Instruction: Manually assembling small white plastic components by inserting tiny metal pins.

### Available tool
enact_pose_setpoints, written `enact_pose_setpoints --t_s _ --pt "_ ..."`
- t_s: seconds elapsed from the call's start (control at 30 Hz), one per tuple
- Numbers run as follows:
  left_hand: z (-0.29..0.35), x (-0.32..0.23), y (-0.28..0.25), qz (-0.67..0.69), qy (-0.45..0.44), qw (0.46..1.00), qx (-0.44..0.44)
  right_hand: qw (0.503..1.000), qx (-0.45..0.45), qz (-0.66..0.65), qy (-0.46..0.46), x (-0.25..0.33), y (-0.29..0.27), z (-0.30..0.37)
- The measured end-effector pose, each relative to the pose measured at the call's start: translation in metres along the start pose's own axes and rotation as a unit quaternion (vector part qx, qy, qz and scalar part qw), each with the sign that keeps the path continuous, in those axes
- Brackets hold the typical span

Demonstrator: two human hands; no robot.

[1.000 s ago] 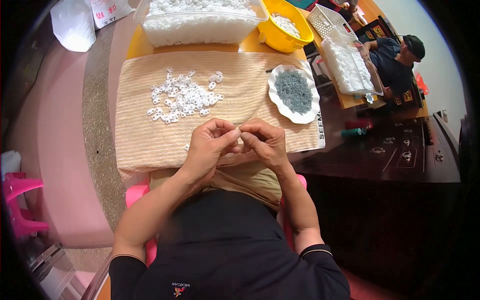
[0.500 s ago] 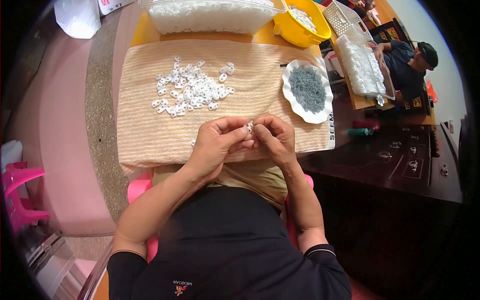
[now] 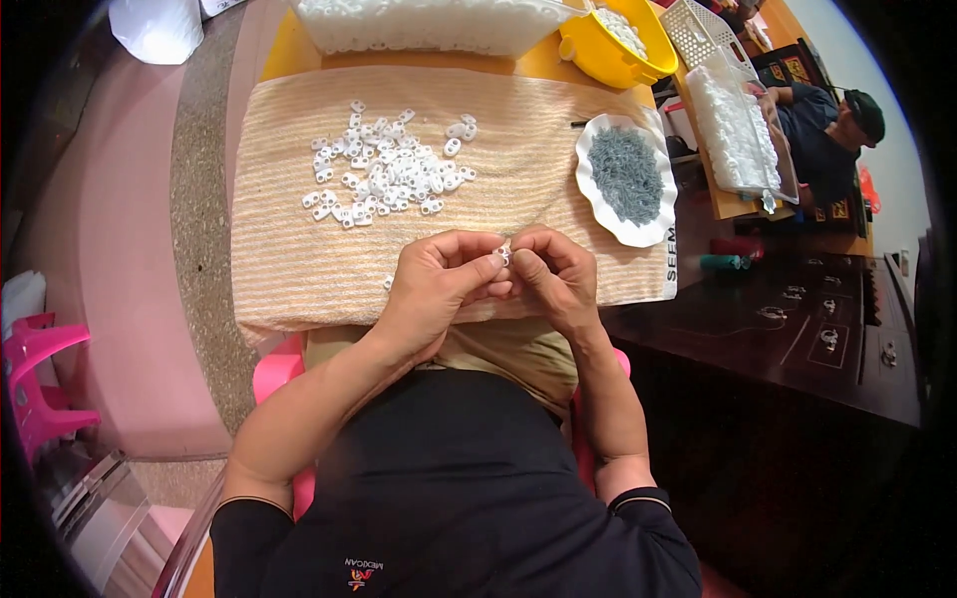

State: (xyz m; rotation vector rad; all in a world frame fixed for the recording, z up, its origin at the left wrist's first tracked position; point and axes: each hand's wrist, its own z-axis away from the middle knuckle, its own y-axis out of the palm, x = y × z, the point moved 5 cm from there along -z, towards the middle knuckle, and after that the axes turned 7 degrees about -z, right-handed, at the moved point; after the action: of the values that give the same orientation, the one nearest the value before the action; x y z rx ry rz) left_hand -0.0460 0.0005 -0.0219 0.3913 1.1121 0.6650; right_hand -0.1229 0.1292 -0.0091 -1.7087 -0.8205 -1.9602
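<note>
My two hands meet at the near part of the striped towel. My left hand [image 3: 436,277] is closed in a pinch on a small white two-holed plastic piece [image 3: 504,256]. My right hand [image 3: 563,279] pinches at the same piece from the other side, its thumb and forefinger closed on it. Whether a tiny part sits between the right fingertips is too small to tell. Beyond my left hand lies a loose pile of similar white pieces [image 3: 399,177]. One stray piece [image 3: 388,283] rests beside my left wrist.
The striped towel [image 3: 289,259] covers the table. A scalloped white dish [image 3: 650,234] holds thin grey-blue pieces [image 3: 626,174] at right. Behind stand a clear bin [image 3: 439,42] and a yellow basin [image 3: 598,65] of white parts. Another person [image 3: 819,135] sits at far right beside a filled tray.
The view has shifted slightly, so the table things appear a little up and to the right. Both hands keep nearly the same pose, with the white piece turned slightly between the fingertips.
</note>
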Motion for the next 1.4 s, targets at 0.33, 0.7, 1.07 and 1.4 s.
enact_pose_setpoints --t_s 0.33,0.7,1.07,1.4 --pt "0.0 -0.001 0.0 -0.004 0.008 1.0 -0.008 1.0 0.006 0.01 -0.012 0.002 0.001 0.0" --pt "0.0 -0.001 0.0 -0.018 0.011 1.0 -0.008 1.0 0.008 0.004 -0.016 0.0 0.001 0.0" --pt "0.0 0.002 -0.001 -0.03 0.018 0.999 -0.016 1.0 0.012 0.016 0.003 -0.001 0.001 0.002" --pt "0.0 0.004 -0.002 -0.059 0.06 0.996 -0.031 0.999 -0.001 0.028 0.019 0.007 0.01 0.003"
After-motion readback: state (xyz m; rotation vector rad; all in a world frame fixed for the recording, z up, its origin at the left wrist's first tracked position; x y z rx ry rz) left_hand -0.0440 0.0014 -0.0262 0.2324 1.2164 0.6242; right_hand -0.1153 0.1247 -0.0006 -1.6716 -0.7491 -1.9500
